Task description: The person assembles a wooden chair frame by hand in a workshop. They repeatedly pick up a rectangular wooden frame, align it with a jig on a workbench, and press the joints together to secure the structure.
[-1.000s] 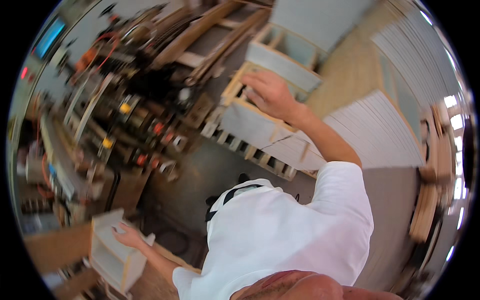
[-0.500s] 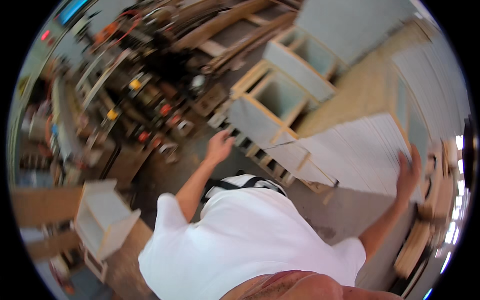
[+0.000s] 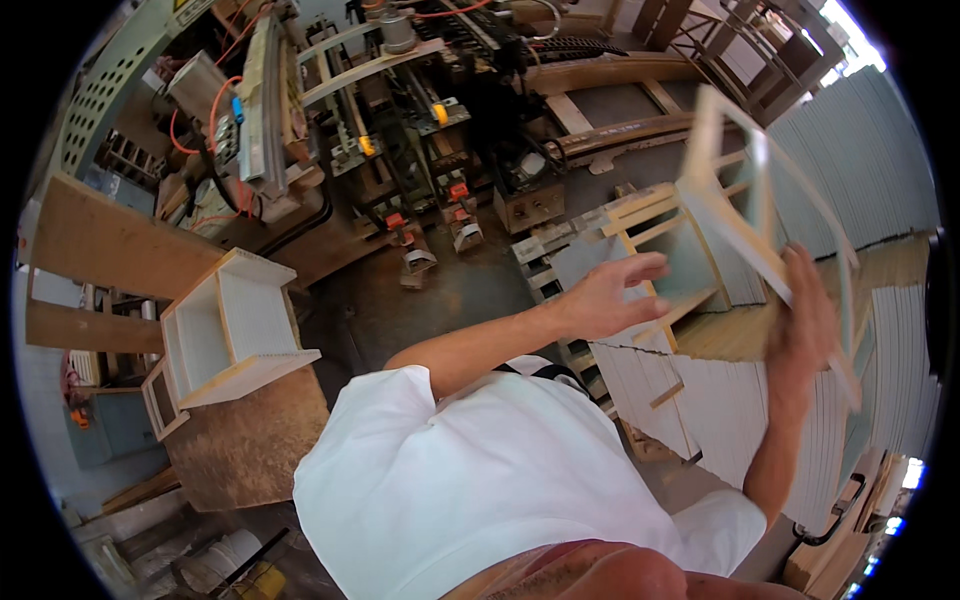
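My right hand [image 3: 802,315] is closed on the edge of a pale rectangular wooden frame [image 3: 735,228], raised and tilted above the stacked panels; motion blurs it. My left hand [image 3: 615,297] reaches across in front of me with its fingers apart and nothing in it. It is apart from the frame, to its left. Beneath both hands stand tight stacks of white-edged panels [image 3: 725,400] with wood-coloured faces.
A white box-shaped wooden carcass [image 3: 262,318] rests on a brown board [image 3: 250,435] at my left. Machinery with clamps and orange hoses [image 3: 400,120] fills the far left. A slatted pallet [image 3: 545,255] lies below the stacks. Further panels [image 3: 850,150] stand at the far right.
My right hand has lifted the frame from around the stacked panels. My left hand has swung right and forward toward it. The view has turned, bringing the carcass further into sight.
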`<action>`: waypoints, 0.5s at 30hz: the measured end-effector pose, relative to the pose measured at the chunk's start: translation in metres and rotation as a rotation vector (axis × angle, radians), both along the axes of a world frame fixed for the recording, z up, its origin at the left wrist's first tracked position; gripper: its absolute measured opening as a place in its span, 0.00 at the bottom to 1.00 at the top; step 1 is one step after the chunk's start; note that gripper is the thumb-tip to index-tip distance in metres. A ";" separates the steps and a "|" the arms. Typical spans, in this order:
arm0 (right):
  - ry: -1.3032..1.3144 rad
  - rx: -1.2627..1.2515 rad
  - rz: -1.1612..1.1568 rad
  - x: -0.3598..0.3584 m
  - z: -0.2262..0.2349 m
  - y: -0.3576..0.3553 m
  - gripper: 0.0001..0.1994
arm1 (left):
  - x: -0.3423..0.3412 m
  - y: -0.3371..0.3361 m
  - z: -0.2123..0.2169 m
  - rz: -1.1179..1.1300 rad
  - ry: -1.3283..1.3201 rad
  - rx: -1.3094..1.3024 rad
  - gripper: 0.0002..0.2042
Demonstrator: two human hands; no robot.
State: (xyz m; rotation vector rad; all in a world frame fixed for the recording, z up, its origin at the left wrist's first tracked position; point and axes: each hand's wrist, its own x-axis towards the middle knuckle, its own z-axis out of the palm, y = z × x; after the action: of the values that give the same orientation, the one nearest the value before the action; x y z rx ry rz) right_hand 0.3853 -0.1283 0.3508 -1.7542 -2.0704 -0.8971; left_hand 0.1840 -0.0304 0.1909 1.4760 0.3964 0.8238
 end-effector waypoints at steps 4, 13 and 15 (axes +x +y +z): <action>0.037 -0.020 0.340 -0.075 -0.053 0.097 0.24 | -0.048 0.042 0.029 0.071 -0.312 -0.296 0.29; 0.338 -0.380 0.601 -0.203 -0.164 0.219 0.20 | -0.219 0.137 -0.080 0.363 -0.742 -0.824 0.20; 0.393 -0.411 0.656 -0.214 -0.180 0.238 0.19 | -0.255 0.153 -0.101 0.435 -0.756 -0.803 0.20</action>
State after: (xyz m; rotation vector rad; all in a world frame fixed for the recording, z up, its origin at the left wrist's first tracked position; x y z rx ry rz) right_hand 0.1715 0.1096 0.1713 -1.1224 -2.4014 0.0582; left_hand -0.0710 0.1231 0.0897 0.2793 0.3993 1.2976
